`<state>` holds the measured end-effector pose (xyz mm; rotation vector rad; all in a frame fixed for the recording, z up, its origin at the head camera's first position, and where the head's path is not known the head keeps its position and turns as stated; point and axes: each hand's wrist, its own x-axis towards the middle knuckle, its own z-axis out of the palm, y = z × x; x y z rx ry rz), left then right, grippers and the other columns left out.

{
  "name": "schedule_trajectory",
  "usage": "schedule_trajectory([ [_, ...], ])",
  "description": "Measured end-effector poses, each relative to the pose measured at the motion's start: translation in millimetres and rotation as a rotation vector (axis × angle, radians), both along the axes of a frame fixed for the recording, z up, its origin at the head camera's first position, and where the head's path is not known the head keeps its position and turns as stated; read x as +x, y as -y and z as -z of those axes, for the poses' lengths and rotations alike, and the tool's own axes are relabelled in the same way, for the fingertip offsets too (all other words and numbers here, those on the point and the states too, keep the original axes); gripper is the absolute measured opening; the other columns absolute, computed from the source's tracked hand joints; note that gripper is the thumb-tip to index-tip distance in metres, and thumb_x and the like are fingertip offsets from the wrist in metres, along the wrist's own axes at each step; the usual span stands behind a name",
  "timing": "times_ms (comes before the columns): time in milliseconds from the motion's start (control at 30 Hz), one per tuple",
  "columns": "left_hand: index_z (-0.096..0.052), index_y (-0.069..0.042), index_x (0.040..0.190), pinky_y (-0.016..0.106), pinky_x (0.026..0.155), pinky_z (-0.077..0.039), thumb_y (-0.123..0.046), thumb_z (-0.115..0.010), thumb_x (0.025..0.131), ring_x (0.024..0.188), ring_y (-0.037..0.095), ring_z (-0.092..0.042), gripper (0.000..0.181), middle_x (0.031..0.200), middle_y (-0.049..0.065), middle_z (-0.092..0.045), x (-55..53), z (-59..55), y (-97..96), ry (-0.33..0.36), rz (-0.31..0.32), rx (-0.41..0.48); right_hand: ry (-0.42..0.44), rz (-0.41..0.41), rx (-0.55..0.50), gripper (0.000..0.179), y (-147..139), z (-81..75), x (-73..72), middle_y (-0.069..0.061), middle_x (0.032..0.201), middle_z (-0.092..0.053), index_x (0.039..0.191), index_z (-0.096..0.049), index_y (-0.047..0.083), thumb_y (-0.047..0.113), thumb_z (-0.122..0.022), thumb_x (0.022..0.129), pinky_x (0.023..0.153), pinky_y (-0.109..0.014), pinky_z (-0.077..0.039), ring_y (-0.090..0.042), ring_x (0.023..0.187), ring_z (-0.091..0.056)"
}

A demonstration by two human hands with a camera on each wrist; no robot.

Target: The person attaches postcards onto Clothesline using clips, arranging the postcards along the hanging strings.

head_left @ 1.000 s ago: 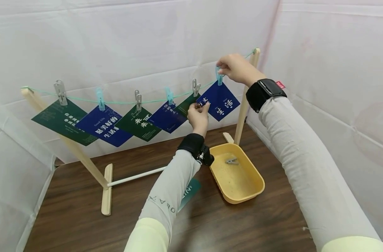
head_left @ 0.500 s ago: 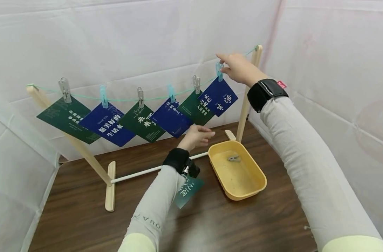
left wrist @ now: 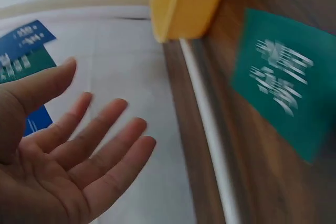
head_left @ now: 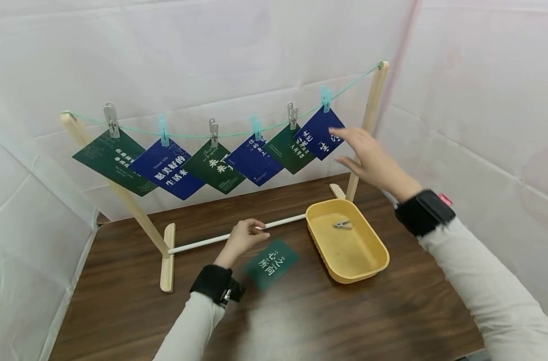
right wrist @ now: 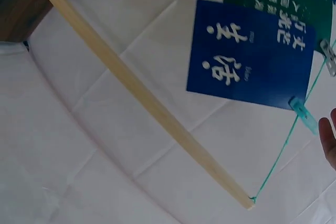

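Note:
My left hand is over the table, fingers spread and holding nothing, as the left wrist view also shows. Close to its right lies a green card with white characters, flat on the wood. My right hand is in the air before the rightmost blue card, thumb and fingers apart with nothing between them. A light blue clothespin clips that card to the green string. Further left, several blue and green cards hang by grey and light blue clothespins, among them a green card under a grey clothespin.
The string runs between a left wooden post and a right wooden post. A white rod runs low between them. At the right, a yellow basin holds one grey clothespin. White sheeting surrounds the table.
My right hand has let go of the light blue clothespin and come down, away from the line. The left hand has left the hanging cards and dropped toward the table, uncovering the green card there.

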<state>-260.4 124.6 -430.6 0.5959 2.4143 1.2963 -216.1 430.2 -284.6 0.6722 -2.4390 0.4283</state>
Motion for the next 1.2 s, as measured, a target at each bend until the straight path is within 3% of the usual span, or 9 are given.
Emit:
schedule_trajectory([
  [100,-0.062,0.002,0.108,0.038,0.079,-0.054,-0.009,-0.066,0.087,0.098,0.033,-0.065,0.024,0.106,0.021,-0.067,4.1,11.5,15.8,-0.050,-0.066,0.057,-0.024,-0.014,-0.010,0.052,-6.3,32.5,15.7,-0.024,0.125,-0.056,0.128,-0.049,-0.007,-0.001,-0.069,0.080,0.103,-0.050,-0.037,-0.037,0.117,-0.049],
  [267,-0.062,0.002,0.106,0.039,0.079,-0.054,-0.007,-0.066,0.087,0.096,0.032,-0.065,0.022,0.105,0.021,-0.066,14.5,17.6,34.3,-0.127,-0.141,0.136,-0.028,-0.002,-0.049,0.051,-14.5,79.1,33.0,-0.022,0.122,-0.058,0.126,-0.051,-0.006,-0.004,-0.069,0.079,0.102,-0.046,-0.037,-0.035,0.115,-0.051],
  [433,-0.064,0.000,0.105,0.044,0.086,-0.052,-0.009,-0.067,0.087,0.094,0.029,-0.065,0.020,0.097,0.016,-0.069,29.2,21.8,47.2,-0.212,-0.190,0.137,-0.037,0.008,-0.100,0.052,-15.7,111.6,49.6,-0.020,0.121,-0.059,0.125,-0.053,-0.006,-0.007,-0.071,0.076,0.103,-0.039,-0.035,-0.036,0.114,-0.051],
  [633,-0.064,-0.001,0.104,0.041,0.083,-0.054,-0.006,-0.066,0.087,0.092,0.029,-0.066,0.018,0.096,0.015,-0.069,42.9,37.7,61.6,-0.225,-0.261,0.153,0.005,0.058,-0.159,0.053,-12.5,146.1,62.8,-0.018,0.124,-0.058,0.126,-0.053,-0.003,-0.007,-0.071,0.076,0.102,-0.041,-0.035,-0.035,0.117,-0.050],
  [767,-0.064,-0.001,0.103,0.032,0.076,-0.055,-0.005,-0.066,0.087,0.088,0.027,-0.066,0.017,0.095,0.014,-0.070,55.9,49.5,69.1,-0.239,-0.311,0.151,0.044,0.088,-0.181,0.050,-12.1,164.6,67.6,-0.018,0.124,-0.058,0.125,-0.054,-0.001,-0.003,-0.071,0.078,0.100,-0.042,-0.036,-0.035,0.117,-0.050],
  [933,-0.065,0.000,0.099,0.019,0.067,-0.052,-0.003,-0.068,0.084,0.078,0.017,-0.066,0.016,0.090,0.013,-0.071,80.3,74.7,77.5,-0.213,-0.409,0.115,0.089,0.112,-0.132,0.043,-21.3,183.2,59.6,-0.016,0.119,-0.060,0.123,-0.055,0.000,0.001,-0.069,0.082,0.096,-0.046,-0.039,-0.033,0.113,-0.052],
  [1067,-0.065,0.001,0.097,0.017,0.065,-0.052,-0.002,-0.069,0.083,0.074,0.010,-0.065,0.015,0.088,0.013,-0.071,99.2,94.1,83.6,-0.141,-0.440,0.106,0.157,0.124,-0.082,0.036,-32.8,182.0,42.4,-0.016,0.117,-0.061,0.120,-0.056,-0.001,0.001,-0.065,0.086,0.096,-0.050,-0.039,-0.033,0.112,-0.053],
  [1200,-0.064,0.002,0.097,0.016,0.065,-0.051,-0.002,-0.070,0.082,0.073,0.005,-0.063,0.016,0.087,0.014,-0.071,112.9,105.9,92.1,-0.079,-0.452,0.098,0.316,0.125,-0.032,0.028,-40.3,174.4,16.5,-0.018,0.114,-0.062,0.117,-0.058,-0.001,0.005,-0.061,0.090,0.094,-0.052,-0.042,-0.037,0.109,-0.054],
])
